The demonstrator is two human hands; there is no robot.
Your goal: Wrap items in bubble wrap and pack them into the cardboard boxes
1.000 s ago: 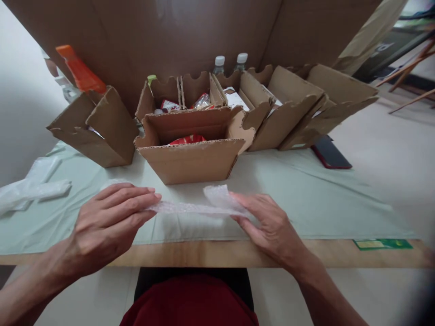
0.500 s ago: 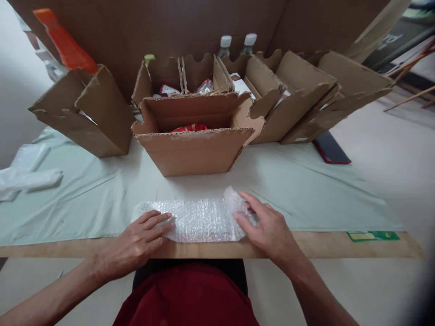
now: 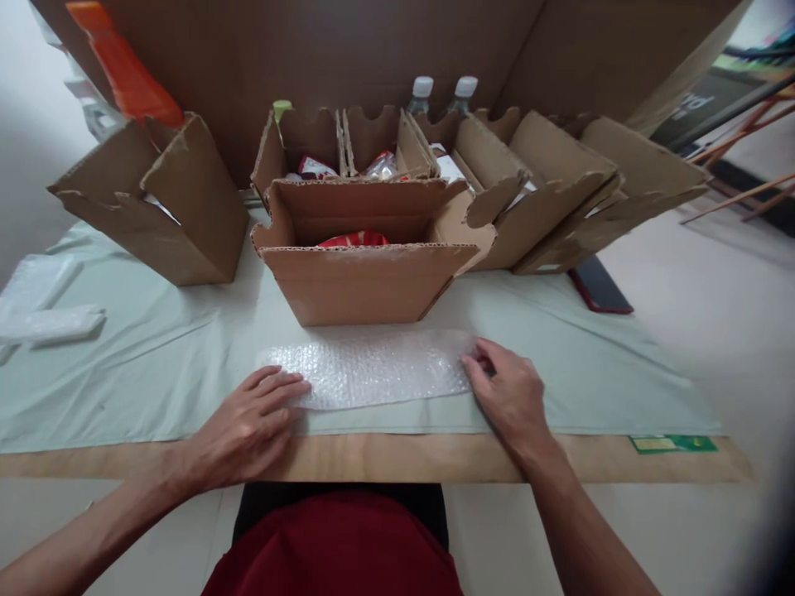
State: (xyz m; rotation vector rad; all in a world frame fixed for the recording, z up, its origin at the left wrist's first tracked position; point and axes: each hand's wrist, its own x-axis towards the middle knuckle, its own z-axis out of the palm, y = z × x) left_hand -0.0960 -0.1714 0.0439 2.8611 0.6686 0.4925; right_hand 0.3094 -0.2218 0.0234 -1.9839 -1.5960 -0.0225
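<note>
A strip of clear bubble wrap (image 3: 378, 368) lies stretched out on the pale green cloth, close to the table's front edge. My left hand (image 3: 252, 422) rests flat on its left end, fingers extended. At the right end, my right hand (image 3: 509, 385) pinches the bubble wrap's edge between thumb and fingers. Just beyond the strip stands an open cardboard box (image 3: 366, 285) with a red packet (image 3: 354, 238) inside, only partly visible.
Behind stand several cardboard bins (image 3: 552, 170) with packets and two white-capped bottles (image 3: 422, 93). A left bin (image 3: 204, 207) holds something orange (image 3: 124, 70). Folded bubble wrap (image 3: 53, 323) lies far left. A dark flat object (image 3: 599, 285) and green card (image 3: 674, 444) lie right.
The bubble wrap's right end, bunched up before, is now unrolled flat and farther right. My right hand has moved right with it; the strip sits slightly farther from the table edge.
</note>
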